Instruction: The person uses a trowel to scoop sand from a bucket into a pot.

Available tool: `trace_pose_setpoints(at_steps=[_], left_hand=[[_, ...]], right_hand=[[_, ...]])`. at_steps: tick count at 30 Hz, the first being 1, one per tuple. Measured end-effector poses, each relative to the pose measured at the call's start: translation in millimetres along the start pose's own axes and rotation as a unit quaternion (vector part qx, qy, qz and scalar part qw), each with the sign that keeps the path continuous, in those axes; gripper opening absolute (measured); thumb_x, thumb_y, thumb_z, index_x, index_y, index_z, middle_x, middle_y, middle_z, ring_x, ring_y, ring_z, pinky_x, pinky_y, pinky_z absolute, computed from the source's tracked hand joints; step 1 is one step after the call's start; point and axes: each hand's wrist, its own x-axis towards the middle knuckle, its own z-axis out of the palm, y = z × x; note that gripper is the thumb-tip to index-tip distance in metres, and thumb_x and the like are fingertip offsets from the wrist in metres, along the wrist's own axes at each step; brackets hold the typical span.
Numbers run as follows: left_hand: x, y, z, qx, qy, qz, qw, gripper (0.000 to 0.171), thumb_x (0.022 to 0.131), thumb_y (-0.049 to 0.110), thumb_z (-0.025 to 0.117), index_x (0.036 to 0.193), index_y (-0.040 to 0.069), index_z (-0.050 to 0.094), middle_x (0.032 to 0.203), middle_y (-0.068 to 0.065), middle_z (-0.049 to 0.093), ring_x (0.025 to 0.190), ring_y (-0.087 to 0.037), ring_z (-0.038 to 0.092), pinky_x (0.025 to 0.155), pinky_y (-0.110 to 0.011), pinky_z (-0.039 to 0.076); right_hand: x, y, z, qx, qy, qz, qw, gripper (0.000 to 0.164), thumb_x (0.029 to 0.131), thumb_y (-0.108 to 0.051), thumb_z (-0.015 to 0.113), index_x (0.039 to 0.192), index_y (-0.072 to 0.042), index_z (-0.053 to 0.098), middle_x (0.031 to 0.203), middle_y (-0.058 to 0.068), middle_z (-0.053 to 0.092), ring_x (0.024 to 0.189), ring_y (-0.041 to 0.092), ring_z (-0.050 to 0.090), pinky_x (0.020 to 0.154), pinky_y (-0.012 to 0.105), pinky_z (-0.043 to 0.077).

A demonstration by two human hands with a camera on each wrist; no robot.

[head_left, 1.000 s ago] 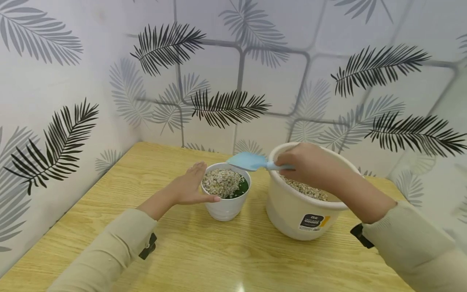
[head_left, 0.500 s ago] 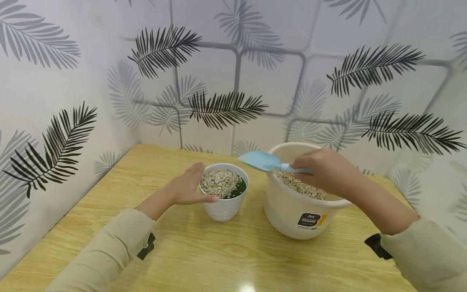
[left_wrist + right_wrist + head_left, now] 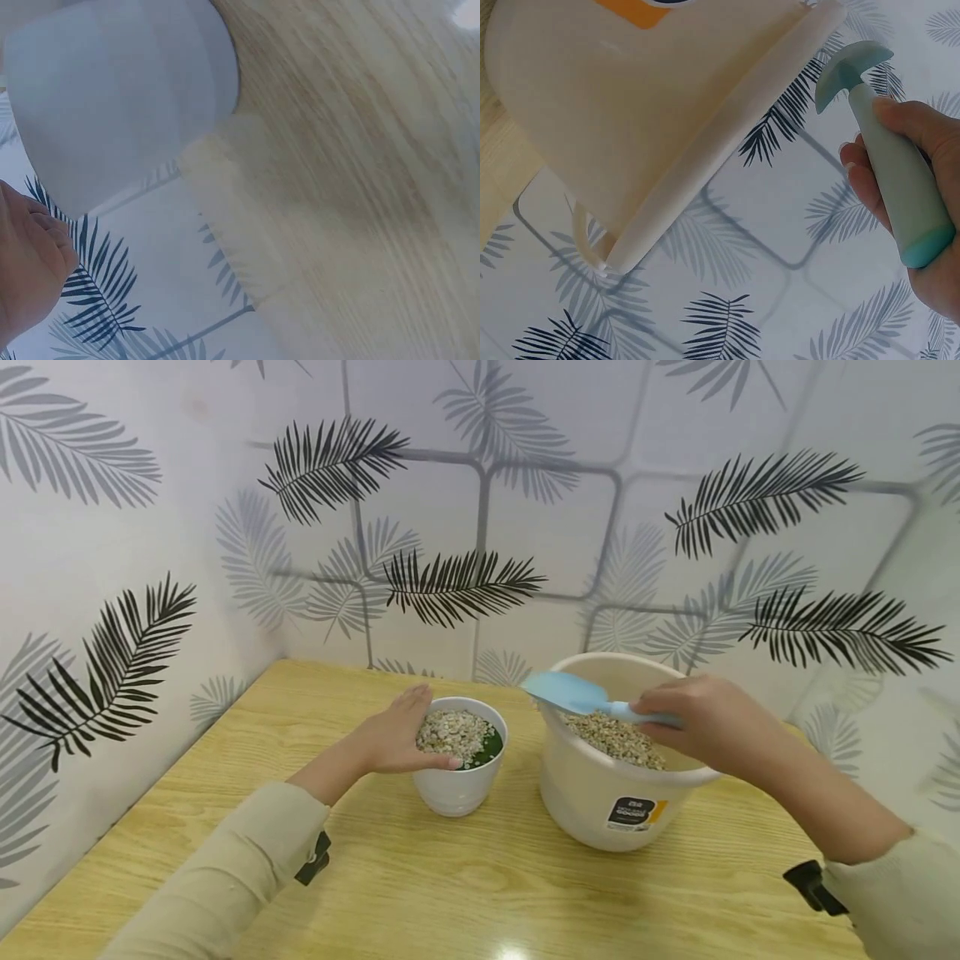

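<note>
A light-blue hand trowel (image 3: 570,692) is held by its handle in my right hand (image 3: 697,714), with the blade over the left rim of a large cream bucket (image 3: 585,797). Pale gravel-like grains (image 3: 611,739) lie inside the bucket. To its left stands a small white pot (image 3: 453,792), partly filled with similar grains (image 3: 450,735); a dark green patch shows at their right. My left hand (image 3: 393,735) is at the pot's left side, fingers extended and thumb across the near rim. The right wrist view shows my fingers wrapped around the trowel handle (image 3: 900,176).
Both containers stand on a wood-grain table (image 3: 450,893). Behind it rises a wall (image 3: 547,535) papered with a leaf pattern, and another wall (image 3: 90,552) runs along the left. A label (image 3: 636,812) marks the bucket's front.
My right hand has drawn the trowel rightward, from beside the small pot's rim to over the bucket's rim. My left hand has stayed at the pot. The view has shifted slightly.
</note>
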Motion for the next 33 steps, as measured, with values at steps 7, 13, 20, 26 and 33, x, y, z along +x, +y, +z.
trace_pose_setpoints(at_steps=[7,13,20,26,33], left_hand=[[9.2,15.1,-4.4,0.006,-0.009,0.009,0.9999,0.113,0.076,0.068,0.057,0.147,-0.005,0.007,0.155,-0.020,0.007,0.144,-0.033,0.007,0.116,-0.049,0.018],[14.6,25.4,-7.2,0.008,-0.020,0.008,0.9997,0.113,0.076,0.069,0.056,0.148,-0.001,0.005,0.157,-0.016,0.004,0.145,-0.031,0.006,0.116,-0.050,0.019],[21.3,32.7,-8.1,0.011,-0.022,0.024,0.9994,0.117,0.074,0.075,0.053,0.148,0.000,0.003,0.156,-0.016,0.004,0.145,-0.030,0.004,0.117,-0.045,0.016],[24.8,42.6,-9.8,0.010,-0.025,0.025,0.9993,0.112,0.077,0.067,0.057,0.149,0.001,0.003,0.157,-0.015,0.003,0.145,-0.029,0.003,0.117,-0.046,0.016],[27.9,57.1,-10.0,0.014,-0.036,0.036,0.9986,0.112,0.077,0.067,0.056,0.148,0.001,0.001,0.157,-0.013,-0.002,0.146,-0.026,-0.001,0.118,-0.043,0.013]], right_hand=[[-10.9,6.6,-0.3,-0.012,0.018,-0.008,1.000,0.021,0.064,-0.003,0.079,0.084,-0.007,0.074,0.073,-0.003,0.070,0.057,0.003,0.052,0.049,0.020,0.043],[-19.1,10.0,-0.1,-0.018,0.014,0.005,1.000,0.022,0.065,-0.002,0.079,0.085,-0.005,0.074,0.076,0.001,0.071,0.057,0.002,0.051,0.048,0.020,0.041],[-28.2,15.8,3.1,-0.017,-0.003,0.016,1.000,0.020,0.066,-0.003,0.078,0.085,-0.005,0.074,0.078,0.002,0.072,0.060,0.010,0.061,0.052,0.024,0.050],[-34.4,18.5,5.7,-0.019,-0.020,0.030,0.999,0.018,0.067,-0.004,0.077,0.085,-0.004,0.074,0.079,0.005,0.073,0.064,0.018,0.067,0.054,0.028,0.054],[-37.5,22.7,8.5,-0.021,-0.040,0.046,0.998,0.015,0.068,-0.005,0.078,0.082,-0.005,0.074,0.077,0.004,0.072,0.064,0.019,0.066,0.056,0.030,0.054]])
